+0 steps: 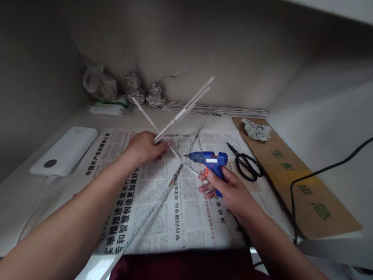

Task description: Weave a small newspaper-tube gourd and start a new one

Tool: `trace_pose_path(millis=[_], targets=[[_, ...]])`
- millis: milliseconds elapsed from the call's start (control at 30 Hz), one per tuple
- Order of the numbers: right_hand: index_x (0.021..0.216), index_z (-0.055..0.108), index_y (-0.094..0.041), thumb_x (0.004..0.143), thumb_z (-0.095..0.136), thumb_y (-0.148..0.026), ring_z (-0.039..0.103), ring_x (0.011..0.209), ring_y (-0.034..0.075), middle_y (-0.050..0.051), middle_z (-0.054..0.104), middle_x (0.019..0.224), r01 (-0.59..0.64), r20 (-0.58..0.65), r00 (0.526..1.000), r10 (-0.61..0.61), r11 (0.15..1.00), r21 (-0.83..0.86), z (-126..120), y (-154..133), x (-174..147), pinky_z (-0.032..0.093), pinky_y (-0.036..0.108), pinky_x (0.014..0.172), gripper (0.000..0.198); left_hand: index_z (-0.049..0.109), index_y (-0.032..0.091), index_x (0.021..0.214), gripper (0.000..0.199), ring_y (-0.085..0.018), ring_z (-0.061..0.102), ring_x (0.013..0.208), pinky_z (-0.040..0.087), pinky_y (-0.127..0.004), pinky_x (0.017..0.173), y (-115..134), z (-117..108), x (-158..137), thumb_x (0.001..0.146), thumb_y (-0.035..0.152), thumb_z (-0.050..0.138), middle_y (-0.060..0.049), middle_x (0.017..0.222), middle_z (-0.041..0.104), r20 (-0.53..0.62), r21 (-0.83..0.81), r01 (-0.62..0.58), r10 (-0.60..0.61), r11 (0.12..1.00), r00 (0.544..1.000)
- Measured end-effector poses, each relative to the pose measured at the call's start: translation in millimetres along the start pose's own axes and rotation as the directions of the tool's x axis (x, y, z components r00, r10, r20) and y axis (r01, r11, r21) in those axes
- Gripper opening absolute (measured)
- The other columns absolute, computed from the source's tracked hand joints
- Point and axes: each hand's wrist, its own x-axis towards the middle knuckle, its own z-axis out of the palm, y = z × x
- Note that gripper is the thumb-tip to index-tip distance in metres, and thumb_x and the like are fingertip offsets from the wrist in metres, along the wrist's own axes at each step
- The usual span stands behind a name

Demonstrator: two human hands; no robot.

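Note:
My left hand point(148, 149) is closed around several thin paper rods point(182, 112), which fan out up and to the right. Another paper rod slants through that grip, and a long paper rod point(147, 217) runs from the crossing down toward the table's front edge. In my right hand point(226, 185) is a blue hot glue gun point(207, 158) with an orange trigger. Its nozzle points left, close to where the rods cross; whether it touches them I cannot tell. Newspaper point(196, 215) lies beneath both hands.
Black scissors point(248, 165) rest right of the glue gun, beside flat cardboard point(312, 199) bearing crumpled paper point(257, 131). A white power bank point(66, 149) is at left. Along the back wall are woven gourd shapes point(156, 96) and a rod bundle point(221, 111). A black cable point(334, 164) hangs at right.

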Motion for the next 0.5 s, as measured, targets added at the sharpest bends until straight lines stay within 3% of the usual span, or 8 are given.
trace_pose_path(millis=[100, 167, 233, 267, 367, 500], targets=[[0.096, 0.055, -0.020, 0.087, 0.053, -0.047, 0.069, 0.080, 0.021, 0.010, 0.063, 0.106, 0.004, 0.001, 1.000, -0.004, 1.000, -0.017, -1, -2, -1, 0.053, 0.031, 0.060, 0.029, 0.063, 0.020, 0.050, 0.039, -0.017, 0.052, 0.038, 0.034, -0.027, 0.043, 1, -4, -2, 0.074, 0.052, 0.063, -0.001, 0.037, 0.054, -0.114, 0.083, -0.074, 0.083, 0.994, 0.990], [0.095, 0.055, -0.020, 0.087, 0.053, -0.047, 0.069, 0.080, 0.021, 0.010, 0.063, 0.105, 0.010, 0.005, 1.000, -0.010, 0.999, -0.034, -1, -3, -1, 0.052, 0.030, 0.060, 0.028, 0.071, 0.019, 0.071, 0.032, -0.018, 0.059, 0.050, 0.039, -0.026, 0.048, 4, 0, -4, 0.075, 0.050, 0.063, -0.002, 0.055, 0.067, -0.190, 0.012, -0.159, 0.159, 0.987, 0.969], [0.094, 0.055, -0.021, 0.087, 0.052, -0.047, 0.069, 0.080, 0.021, 0.009, 0.064, 0.103, 0.007, 0.010, 1.000, -0.006, 0.999, -0.045, -1, -4, -1, 0.053, 0.031, 0.061, 0.028, 0.072, 0.019, 0.093, 0.029, -0.019, 0.066, 0.070, 0.047, -0.027, 0.061, 7, 9, -6, 0.076, 0.041, 0.064, -0.005, 0.087, 0.074, -0.140, -0.104, -0.318, 0.302, 0.942, 0.943], [0.094, 0.055, -0.021, 0.087, 0.053, -0.047, 0.069, 0.079, 0.021, 0.009, 0.064, 0.103, 0.004, 0.007, 1.000, -0.004, 0.999, -0.046, 0, -5, 0, 0.053, 0.031, 0.061, 0.028, 0.071, 0.019, 0.098, 0.029, -0.020, 0.067, 0.077, 0.049, -0.029, 0.067, 7, 14, -6, 0.076, 0.037, 0.064, -0.006, 0.094, 0.074, -0.080, -0.142, -0.340, 0.332, 0.930, 0.940], [0.095, 0.057, -0.021, 0.086, 0.054, -0.047, 0.069, 0.079, 0.021, 0.009, 0.065, 0.103, 0.004, -0.019, 1.000, -0.004, 0.999, -0.039, -1, -5, 0, 0.053, 0.033, 0.061, 0.028, 0.072, 0.020, 0.088, 0.018, -0.020, 0.067, 0.074, 0.050, -0.030, 0.070, 6, 26, -5, 0.075, 0.029, 0.063, -0.004, 0.083, 0.075, 0.059, -0.166, -0.292, 0.305, 0.942, 0.951], [0.098, 0.058, -0.021, 0.085, 0.056, -0.047, 0.068, 0.078, 0.021, 0.009, 0.066, 0.101, 0.026, -0.039, 0.999, -0.028, 0.998, -0.057, -3, -3, 0, 0.054, 0.034, 0.063, 0.029, 0.072, 0.021, 0.080, 0.012, -0.019, 0.068, 0.071, 0.048, -0.029, 0.068, 4, 31, -5, 0.074, 0.025, 0.061, -0.002, 0.077, 0.075, 0.093, -0.122, -0.258, 0.270, 0.958, 0.958]])
